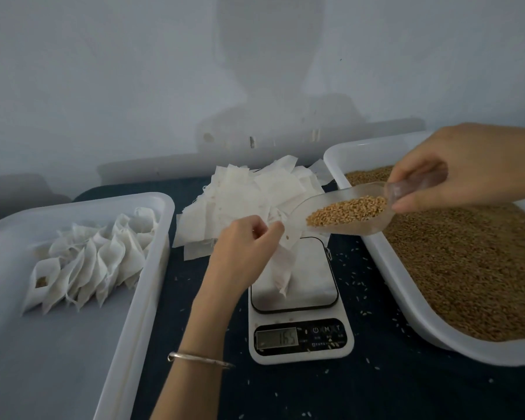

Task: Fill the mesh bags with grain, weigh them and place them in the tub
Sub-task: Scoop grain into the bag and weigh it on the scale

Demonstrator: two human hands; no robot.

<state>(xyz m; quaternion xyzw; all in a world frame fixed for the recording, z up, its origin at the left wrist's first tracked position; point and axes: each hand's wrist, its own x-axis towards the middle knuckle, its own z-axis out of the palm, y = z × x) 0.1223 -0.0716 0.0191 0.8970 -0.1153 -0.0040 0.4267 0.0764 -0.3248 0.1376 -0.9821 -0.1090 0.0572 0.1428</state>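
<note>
Pinching the mesh bag by its mouth, the left hand hangs it upright over the scale. Right hand grips the scoop of grain by its handle, spout pointing left toward the bag.

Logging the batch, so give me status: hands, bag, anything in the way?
Left hand pinches mesh bag open on scale. Right hand holds scoop of grain at bag mouth. Nothing blocking.

Your white mesh bag stood open-mouthed on the scale. Filled bags lay in rows in the left tub. Grain filled the right tub.
</note>
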